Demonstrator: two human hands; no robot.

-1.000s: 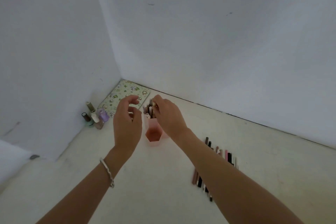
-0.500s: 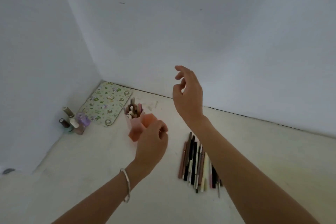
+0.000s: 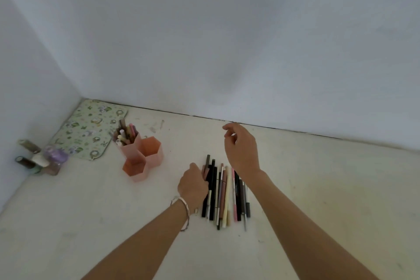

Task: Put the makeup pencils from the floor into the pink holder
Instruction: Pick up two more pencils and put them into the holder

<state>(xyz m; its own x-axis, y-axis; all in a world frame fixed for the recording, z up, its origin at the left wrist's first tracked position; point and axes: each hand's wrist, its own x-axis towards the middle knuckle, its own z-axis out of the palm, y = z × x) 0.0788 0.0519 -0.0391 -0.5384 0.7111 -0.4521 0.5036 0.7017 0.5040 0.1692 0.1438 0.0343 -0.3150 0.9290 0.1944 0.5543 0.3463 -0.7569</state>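
- Pencils (image 3: 223,193) lie mid-frame; my left hand (image 3: 193,185) curls onto the leftmost, grip unclear.
- Right hand (image 3: 242,149) hovers loosely open, empty.
- Pinch one only, then carry to holder (image 3: 142,154), centre-left.

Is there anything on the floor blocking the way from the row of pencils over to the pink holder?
Nothing visible does. The floor between the makeup pencils and the pink holder is bare. The left hand already rests at the row's left edge, on the holder's side.
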